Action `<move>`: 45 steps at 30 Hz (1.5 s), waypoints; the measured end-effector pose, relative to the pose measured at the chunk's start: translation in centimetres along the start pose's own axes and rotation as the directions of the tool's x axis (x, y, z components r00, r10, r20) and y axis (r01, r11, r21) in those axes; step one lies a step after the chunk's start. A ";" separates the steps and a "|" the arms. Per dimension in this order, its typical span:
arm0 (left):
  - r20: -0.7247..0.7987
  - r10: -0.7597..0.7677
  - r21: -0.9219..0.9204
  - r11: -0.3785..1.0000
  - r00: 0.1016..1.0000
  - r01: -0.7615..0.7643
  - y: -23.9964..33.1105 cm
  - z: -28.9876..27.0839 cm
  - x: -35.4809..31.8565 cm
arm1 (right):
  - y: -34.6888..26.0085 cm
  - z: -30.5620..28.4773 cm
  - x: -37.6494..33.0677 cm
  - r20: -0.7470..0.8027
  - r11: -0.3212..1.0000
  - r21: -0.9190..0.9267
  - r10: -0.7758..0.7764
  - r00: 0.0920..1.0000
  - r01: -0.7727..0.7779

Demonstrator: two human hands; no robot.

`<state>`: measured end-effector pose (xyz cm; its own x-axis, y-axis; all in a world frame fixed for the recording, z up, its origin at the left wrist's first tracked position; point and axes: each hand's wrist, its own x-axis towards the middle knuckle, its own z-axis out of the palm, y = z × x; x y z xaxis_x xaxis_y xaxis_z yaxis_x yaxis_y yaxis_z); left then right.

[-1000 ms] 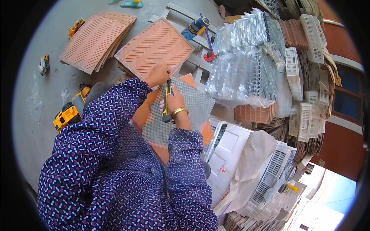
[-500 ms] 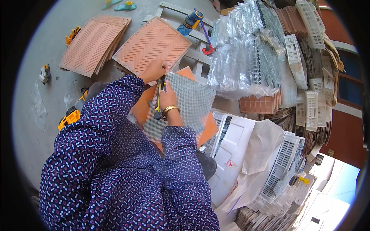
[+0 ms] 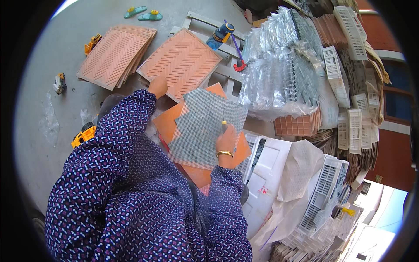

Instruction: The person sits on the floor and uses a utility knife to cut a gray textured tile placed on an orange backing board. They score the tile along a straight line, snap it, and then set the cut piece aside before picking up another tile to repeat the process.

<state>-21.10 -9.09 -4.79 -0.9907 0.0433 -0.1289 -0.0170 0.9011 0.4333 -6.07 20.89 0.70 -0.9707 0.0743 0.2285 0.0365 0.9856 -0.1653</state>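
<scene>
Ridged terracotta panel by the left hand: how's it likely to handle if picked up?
Probably stiff: the terracotta panel lies flat, with fairly straight edges. Its face likely isn't very slippery, given the raised herringbone ridges. Being broad and thin, it seems more apt to slide than roll if pushed.

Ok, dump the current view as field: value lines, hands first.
left hand: at near edge of herringbone panel; contact unclear
right hand: closed around yellow-tipped tool, mostly hidden, over mesh sheet
mesh sheet: grey, lying over orange board
far side: blue bottle, teal slippers
left side: yellow toy vehicle
</scene>
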 end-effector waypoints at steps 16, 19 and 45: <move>0.021 -0.037 -0.398 0.917 0.999 0.043 8.9 -1.5 -9.4 | 2.8 -1.5 -3.1 0.165 0.974 -0.078 0.224 0.961 -0.213; 0.020 0.071 -0.452 0.890 0.997 -0.054 9.2 -1.4 -8.5 | 2.8 -2.6 -5.5 0.220 0.924 0.122 0.330 0.918 -0.361; 0.013 -0.041 -0.450 0.892 0.999 0.043 11.9 0.2 -7.6 | -9.5 -5.4 4.6 0.610 0.994 -0.038 -0.055 0.791 0.098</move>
<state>-13.73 1.36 1.13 -0.9873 0.0122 -0.1584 -0.1180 0.6116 0.7824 -9.58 12.72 8.51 -0.9144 -0.0878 -0.3953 -0.0496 0.9932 -0.1058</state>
